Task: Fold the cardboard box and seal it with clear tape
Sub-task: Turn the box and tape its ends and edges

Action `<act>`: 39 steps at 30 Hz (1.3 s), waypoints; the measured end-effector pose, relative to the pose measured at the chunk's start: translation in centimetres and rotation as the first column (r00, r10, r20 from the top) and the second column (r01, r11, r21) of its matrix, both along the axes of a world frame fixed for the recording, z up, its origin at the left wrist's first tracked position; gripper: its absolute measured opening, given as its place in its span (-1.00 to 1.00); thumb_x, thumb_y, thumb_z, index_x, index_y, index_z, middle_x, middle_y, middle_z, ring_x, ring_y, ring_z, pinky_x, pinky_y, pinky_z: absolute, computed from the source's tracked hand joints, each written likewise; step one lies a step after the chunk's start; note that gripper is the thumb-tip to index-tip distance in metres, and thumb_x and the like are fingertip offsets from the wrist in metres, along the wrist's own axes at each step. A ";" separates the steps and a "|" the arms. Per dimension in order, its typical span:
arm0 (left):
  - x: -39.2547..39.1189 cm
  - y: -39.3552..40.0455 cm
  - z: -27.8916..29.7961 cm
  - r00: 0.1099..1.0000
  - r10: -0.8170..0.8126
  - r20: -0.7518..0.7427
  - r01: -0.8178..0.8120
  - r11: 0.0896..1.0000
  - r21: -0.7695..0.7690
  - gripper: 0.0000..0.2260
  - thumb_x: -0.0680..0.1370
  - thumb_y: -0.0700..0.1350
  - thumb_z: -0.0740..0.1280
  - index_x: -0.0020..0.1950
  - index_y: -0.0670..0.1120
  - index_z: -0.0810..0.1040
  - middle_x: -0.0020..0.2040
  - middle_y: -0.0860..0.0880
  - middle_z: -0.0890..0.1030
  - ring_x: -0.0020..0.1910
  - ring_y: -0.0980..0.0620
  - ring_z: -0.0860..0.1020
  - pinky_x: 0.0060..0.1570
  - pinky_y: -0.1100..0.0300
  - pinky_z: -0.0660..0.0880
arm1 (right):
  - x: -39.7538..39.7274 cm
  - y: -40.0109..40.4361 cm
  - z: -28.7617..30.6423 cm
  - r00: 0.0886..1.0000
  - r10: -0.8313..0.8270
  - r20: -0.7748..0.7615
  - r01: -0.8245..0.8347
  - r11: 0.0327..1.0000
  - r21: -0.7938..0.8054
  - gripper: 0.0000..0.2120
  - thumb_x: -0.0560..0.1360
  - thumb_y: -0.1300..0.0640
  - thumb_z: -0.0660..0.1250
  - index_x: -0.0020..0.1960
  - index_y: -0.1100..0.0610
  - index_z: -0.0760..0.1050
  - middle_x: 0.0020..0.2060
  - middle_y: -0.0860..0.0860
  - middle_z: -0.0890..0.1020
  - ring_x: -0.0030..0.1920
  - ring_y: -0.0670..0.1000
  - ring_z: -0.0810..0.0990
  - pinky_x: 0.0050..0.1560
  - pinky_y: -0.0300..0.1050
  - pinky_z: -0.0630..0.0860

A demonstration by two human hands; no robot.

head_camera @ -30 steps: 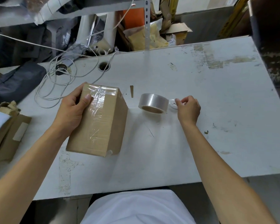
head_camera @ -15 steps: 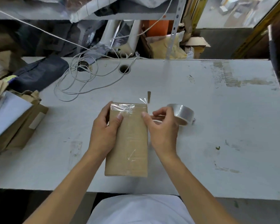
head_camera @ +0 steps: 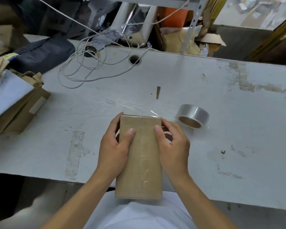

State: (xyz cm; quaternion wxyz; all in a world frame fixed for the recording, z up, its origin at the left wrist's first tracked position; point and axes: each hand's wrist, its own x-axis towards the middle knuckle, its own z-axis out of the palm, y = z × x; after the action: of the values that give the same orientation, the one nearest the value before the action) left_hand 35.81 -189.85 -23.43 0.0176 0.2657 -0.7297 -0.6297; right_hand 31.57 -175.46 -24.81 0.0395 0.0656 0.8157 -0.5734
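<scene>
Head view: cardboard box [head_camera: 139,162] gripped from both sides over the near edge of the white table [head_camera: 221,146], long axis running away from the body. Left hand [head_camera: 113,152] clamped on its left side, thumb pressed on top; right hand [head_camera: 173,148] clasping the right side, thumb on top too. Loose flap of clear film [head_camera: 153,113] sticking up at the far right corner. Tape roll [head_camera: 192,116] lying on the table just right of the box, untouched. White cable [head_camera: 82,70] coiled far left
</scene>
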 end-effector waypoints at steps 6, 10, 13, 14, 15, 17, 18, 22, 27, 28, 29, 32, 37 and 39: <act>1.1 -0.4 -0.7 0.999 -0.022 -0.045 0.027 0.993 0.114 -0.56 0.49 -0.08 0.43 0.36 0.02 0.47 0.24 0.13 0.62 0.25 0.15 0.57 0.11 0.29 0.54 | 0.8 1.3 -0.4 0.993 0.112 0.037 -0.111 0.993 -0.049 -0.74 0.59 0.12 0.33 0.28 0.05 0.56 0.14 -0.13 0.57 0.12 -0.19 0.59 0.05 -0.37 0.52; 0.8 -1.2 -1.5 0.995 -0.080 -0.054 0.088 0.980 0.176 -0.47 0.40 0.01 0.48 0.35 -0.01 0.47 0.38 0.14 0.53 0.37 0.15 0.48 0.28 0.14 0.51 | 0.0 2.0 -0.9 0.987 0.151 0.058 -0.139 0.976 -0.165 -0.71 0.49 0.02 0.32 0.19 0.00 0.60 0.13 -0.12 0.59 0.17 -0.02 0.60 0.16 -0.05 0.58; 0.4 -1.9 -1.9 0.993 -0.096 -0.067 0.108 0.970 0.217 -0.46 0.36 -0.01 0.48 0.32 -0.07 0.50 0.40 0.09 0.53 0.37 0.09 0.50 0.31 0.06 0.50 | -0.3 2.4 -1.5 0.979 0.192 0.062 -0.173 0.957 -0.234 -0.74 0.46 0.03 0.31 0.13 -0.03 0.60 0.10 -0.05 0.62 0.14 0.10 0.62 0.14 0.20 0.57; 0.3 -1.9 -2.0 0.993 -0.099 -0.072 0.113 0.967 0.226 -0.48 0.36 -0.03 0.48 0.30 -0.09 0.50 0.38 0.07 0.55 0.36 0.06 0.51 0.31 0.02 0.50 | -0.4 2.6 -1.7 0.976 0.210 0.064 -0.188 0.950 -0.248 -0.74 0.46 0.04 0.31 0.13 -0.02 0.60 0.09 -0.03 0.63 0.14 0.12 0.62 0.14 0.24 0.56; 0.4 -1.9 -2.0 0.993 -0.097 -0.070 0.111 0.964 0.240 -0.49 0.36 -0.04 0.48 0.28 -0.10 0.51 0.36 0.05 0.56 0.34 0.03 0.53 0.29 0.00 0.51 | -0.5 2.8 -1.8 0.971 0.230 0.070 -0.205 0.943 -0.261 -0.74 0.46 0.06 0.31 0.13 0.00 0.59 0.08 -0.01 0.64 0.14 0.13 0.62 0.15 0.24 0.55; 0.4 -1.6 -2.0 0.995 -0.088 -0.054 0.099 0.960 0.263 -0.49 0.36 -0.05 0.48 0.28 -0.10 0.52 0.31 0.01 0.60 0.28 0.00 0.56 0.23 -0.03 0.54 | -0.9 3.1 -1.8 0.958 0.273 0.090 -0.237 0.927 -0.289 -0.70 0.45 0.08 0.30 0.15 0.08 0.59 0.07 0.01 0.65 0.14 0.14 0.62 0.16 0.17 0.55; 0.4 -1.5 -2.1 0.995 -0.085 -0.044 0.094 0.958 0.272 -0.49 0.36 -0.05 0.47 0.29 -0.10 0.53 0.26 0.00 0.62 0.23 -0.03 0.58 0.18 -0.03 0.55 | -1.1 3.2 -1.7 0.950 0.294 0.101 -0.253 0.920 -0.300 -0.68 0.44 0.09 0.29 0.16 0.12 0.59 0.06 0.01 0.66 0.14 0.13 0.61 0.15 0.10 0.55; 0.4 -1.4 -2.1 0.997 -0.077 -0.016 0.078 0.959 0.274 -0.52 0.34 -0.03 0.47 0.24 -0.09 0.58 0.10 -0.03 0.65 0.09 -0.04 0.60 0.05 0.07 0.55 | -1.5 3.3 -1.6 0.927 0.357 0.119 -0.307 0.901 -0.307 -0.65 0.42 0.10 0.26 0.16 0.18 0.59 0.04 -0.04 0.65 0.12 0.07 0.60 0.12 -0.13 0.49; -0.9 -1.7 -2.4 1.000 -0.017 -0.019 0.022 0.970 0.241 -0.68 0.33 -0.03 0.49 0.02 -0.12 0.61 0.07 0.00 0.69 0.18 0.04 0.62 0.13 0.22 0.53 | -1.9 3.1 -1.6 0.901 0.401 0.169 -0.334 0.886 -0.320 -0.64 0.42 0.09 0.24 0.17 0.07 0.59 0.09 -0.03 0.62 0.17 0.12 0.57 0.16 -0.08 0.50; -1.2 -1.8 -2.5 1.000 -0.015 -0.025 0.020 0.968 0.250 -0.71 0.31 -0.05 0.50 -0.03 -0.12 0.61 0.03 -0.02 0.69 0.20 0.02 0.62 0.14 0.21 0.54 | -2.0 2.9 -1.5 0.899 0.400 0.180 -0.331 0.887 -0.321 -0.65 0.41 0.09 0.24 0.16 0.05 0.59 0.08 -0.04 0.62 0.17 0.11 0.56 0.15 -0.08 0.50; -1.5 -1.9 -2.6 0.999 -0.020 -0.034 0.028 0.964 0.263 -0.74 0.30 -0.08 0.52 -0.08 -0.12 0.60 -0.01 -0.03 0.69 0.19 -0.01 0.63 0.13 0.20 0.54 | -2.1 2.7 -1.3 0.900 0.391 0.193 -0.318 0.892 -0.323 -0.67 0.39 0.09 0.25 0.13 0.02 0.60 0.06 -0.05 0.62 0.16 0.10 0.57 0.13 -0.09 0.50; -2.1 -2.0 -2.8 0.998 -0.033 -0.045 0.045 0.950 0.310 -0.81 0.28 -0.13 0.54 -0.20 -0.07 0.58 -0.10 0.00 0.66 0.11 -0.04 0.66 0.10 0.16 0.56 | -2.1 2.0 -0.9 0.909 0.323 0.265 -0.229 0.916 -0.329 -0.79 0.35 0.04 0.40 -0.01 -0.04 0.63 -0.01 -0.06 0.64 0.09 0.04 0.60 0.08 -0.08 0.49; -2.2 -1.9 -3.1 0.999 0.023 -0.028 -0.012 0.939 0.344 -0.83 0.27 -0.14 0.54 -0.29 -0.05 0.55 -0.19 0.05 0.63 -0.07 -0.01 0.63 0.06 0.10 0.57 | -2.4 1.1 -0.3 0.920 0.251 0.301 -0.163 0.944 -0.288 -0.85 0.27 -0.01 0.53 -0.18 -0.09 0.63 -0.12 -0.06 0.65 0.01 0.01 0.62 0.05 -0.13 0.50; -2.4 -1.7 -3.2 0.999 0.048 -0.009 -0.042 0.926 0.375 -0.84 0.28 -0.15 0.53 -0.30 -0.03 0.56 -0.21 0.04 0.61 -0.11 0.01 0.61 0.00 0.16 0.55 | -2.5 1.1 -0.3 0.929 0.238 0.283 -0.159 0.948 -0.276 -0.88 0.29 0.01 0.52 -0.19 -0.08 0.63 -0.16 -0.06 0.64 -0.03 0.02 0.62 0.04 -0.12 0.50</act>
State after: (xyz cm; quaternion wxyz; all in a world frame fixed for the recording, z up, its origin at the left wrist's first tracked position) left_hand 33.38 -191.52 -26.62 -0.0125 0.2753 -0.5898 -0.7591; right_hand 29.03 -174.38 -25.14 0.2341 0.0666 0.7234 -0.6461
